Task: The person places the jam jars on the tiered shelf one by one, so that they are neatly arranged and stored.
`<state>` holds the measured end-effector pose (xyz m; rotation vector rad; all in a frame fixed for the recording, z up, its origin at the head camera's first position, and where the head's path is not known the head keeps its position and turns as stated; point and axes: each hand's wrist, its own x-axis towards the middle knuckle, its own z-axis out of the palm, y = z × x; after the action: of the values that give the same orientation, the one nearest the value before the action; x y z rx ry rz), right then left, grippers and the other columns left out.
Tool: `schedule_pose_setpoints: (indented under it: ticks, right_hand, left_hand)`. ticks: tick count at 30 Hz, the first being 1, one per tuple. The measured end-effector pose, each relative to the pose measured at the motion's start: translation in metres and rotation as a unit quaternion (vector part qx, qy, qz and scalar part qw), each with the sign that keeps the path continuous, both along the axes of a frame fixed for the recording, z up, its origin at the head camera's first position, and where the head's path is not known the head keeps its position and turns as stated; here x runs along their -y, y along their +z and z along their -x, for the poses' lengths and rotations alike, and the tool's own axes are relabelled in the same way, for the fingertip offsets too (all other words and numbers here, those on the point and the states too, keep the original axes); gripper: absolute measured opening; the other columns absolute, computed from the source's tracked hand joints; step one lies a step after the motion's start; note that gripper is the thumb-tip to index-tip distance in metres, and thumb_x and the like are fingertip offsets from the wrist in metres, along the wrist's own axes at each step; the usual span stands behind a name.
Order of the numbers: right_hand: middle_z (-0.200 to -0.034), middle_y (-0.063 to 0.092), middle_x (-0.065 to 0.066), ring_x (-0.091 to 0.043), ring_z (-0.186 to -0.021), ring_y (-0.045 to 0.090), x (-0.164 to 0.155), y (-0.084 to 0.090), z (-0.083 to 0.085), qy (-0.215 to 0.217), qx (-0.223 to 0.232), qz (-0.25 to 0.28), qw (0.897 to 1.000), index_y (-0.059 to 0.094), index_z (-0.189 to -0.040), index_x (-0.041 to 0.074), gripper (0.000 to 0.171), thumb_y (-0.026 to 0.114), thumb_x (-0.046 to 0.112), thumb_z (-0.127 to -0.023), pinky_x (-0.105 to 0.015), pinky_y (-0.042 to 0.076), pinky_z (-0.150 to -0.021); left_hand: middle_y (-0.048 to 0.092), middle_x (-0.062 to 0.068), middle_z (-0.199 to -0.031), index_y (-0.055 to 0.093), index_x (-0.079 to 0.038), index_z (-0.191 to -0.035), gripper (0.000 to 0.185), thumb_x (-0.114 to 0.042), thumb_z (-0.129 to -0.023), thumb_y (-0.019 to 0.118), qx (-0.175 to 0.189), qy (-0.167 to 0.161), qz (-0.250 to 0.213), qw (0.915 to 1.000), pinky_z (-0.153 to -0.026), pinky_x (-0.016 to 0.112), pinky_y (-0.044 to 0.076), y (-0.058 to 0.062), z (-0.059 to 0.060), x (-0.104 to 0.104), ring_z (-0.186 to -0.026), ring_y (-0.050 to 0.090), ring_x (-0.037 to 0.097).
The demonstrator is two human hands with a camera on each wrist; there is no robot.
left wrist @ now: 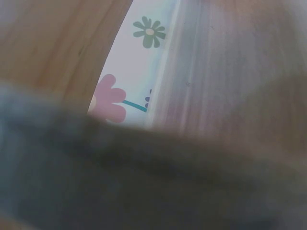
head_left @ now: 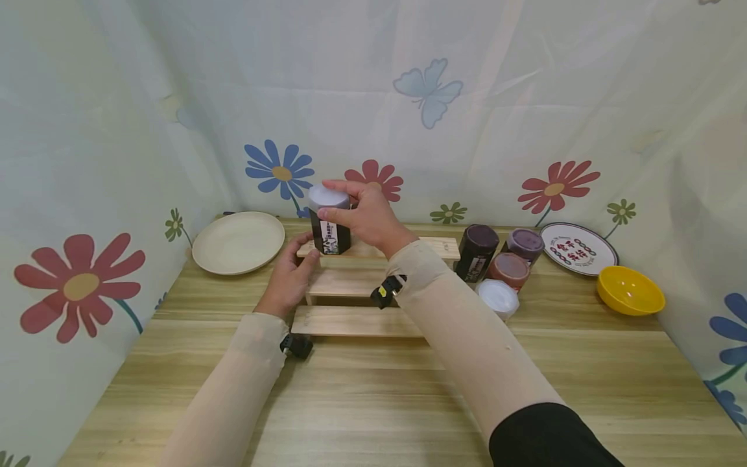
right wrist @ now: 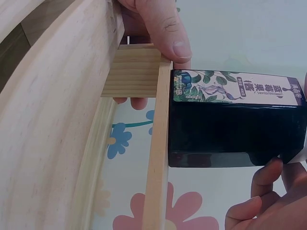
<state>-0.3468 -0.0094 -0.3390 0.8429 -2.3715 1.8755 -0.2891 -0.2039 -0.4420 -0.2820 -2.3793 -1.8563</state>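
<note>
A dark jar (head_left: 331,235) with a white lid and a printed label stands upright on the left part of the top step of a three-tier wooden rack (head_left: 356,281). My right hand (head_left: 367,217) holds this jar near its lid, thumb on the near side and fingers over the top. In the right wrist view, the base of the jar (right wrist: 216,134) meets the edge of the top board (right wrist: 160,143). With its thumb in front and fingers behind, my left hand (head_left: 290,275) grips the rack's left end. The left wrist view shows blurred wood close up; no hand appears there.
Right of the rack stand a dark jar (head_left: 477,251), a purple-lidded jar (head_left: 525,244), a reddish-lidded jar (head_left: 510,270) and a white-lidded jar (head_left: 498,297). Farther right are a patterned plate (head_left: 598,259) and yellow bowl (head_left: 630,292). A cream plate (head_left: 239,243) lies left. Flowered curtain surrounds the table.
</note>
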Motion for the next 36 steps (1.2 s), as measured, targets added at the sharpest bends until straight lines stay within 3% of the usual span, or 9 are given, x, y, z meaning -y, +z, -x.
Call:
schedule_pose_setpoints:
  ticks: [13, 21, 29, 36]
  right_hand:
    - [-0.137, 0.068, -0.011, -0.025, -0.114, 0.068, -0.001, 0.001, 0.0, 0.008, 0.014, -0.006, 1.0, 0.067, -0.144, 0.015, 0.055, 0.084, 0.014, -0.092, -0.035, 0.056, -0.098]
    - [-0.143, 0.063, -0.011, -0.026, -0.121, 0.064, -0.002, 0.0, -0.003, 0.006, 0.026, -0.017, 1.0, 0.064, -0.148, 0.019, 0.056, 0.082, 0.019, -0.095, -0.04, 0.054, -0.104]
    - [-0.153, 0.055, -0.008, -0.026, -0.133, 0.057, -0.005, -0.002, -0.005, 0.016, 0.017, -0.042, 0.999, 0.052, -0.158, 0.025, 0.064, 0.077, 0.024, -0.099, -0.044, 0.049, -0.111]
    - [-0.166, 0.041, 0.003, -0.026, -0.126, 0.056, -0.029, -0.003, -0.018, 0.0, -0.018, -0.065, 0.998, 0.032, -0.166, 0.036, 0.087, 0.081, 0.03, -0.095, -0.045, 0.051, -0.1]
  left_hand:
    - [0.048, 0.027, -0.147, 0.04, -0.003, -0.159, 0.05, -0.02, -0.113, 0.051, 0.002, 0.0, -0.004, 1.0, -0.08, 0.023, 0.046, 0.004, -0.002, 0.0, -0.105, 0.055, 0.033]
    - [0.05, 0.026, -0.142, 0.039, -0.009, -0.16, 0.05, -0.024, -0.113, 0.05, -0.004, 0.005, -0.005, 1.0, -0.076, 0.025, 0.045, -0.023, 0.018, 0.006, -0.105, 0.055, 0.037]
    - [0.053, 0.022, -0.138, 0.042, -0.013, -0.159, 0.051, -0.03, -0.112, 0.053, -0.021, 0.006, -0.008, 0.9997, -0.075, 0.026, 0.047, -0.028, 0.019, 0.009, -0.101, 0.057, 0.034]
    - [0.055, 0.021, -0.134, 0.045, -0.012, -0.157, 0.048, -0.028, -0.112, 0.054, -0.021, 0.012, -0.008, 0.9997, -0.074, 0.026, 0.048, -0.028, 0.02, 0.007, -0.098, 0.057, 0.035]
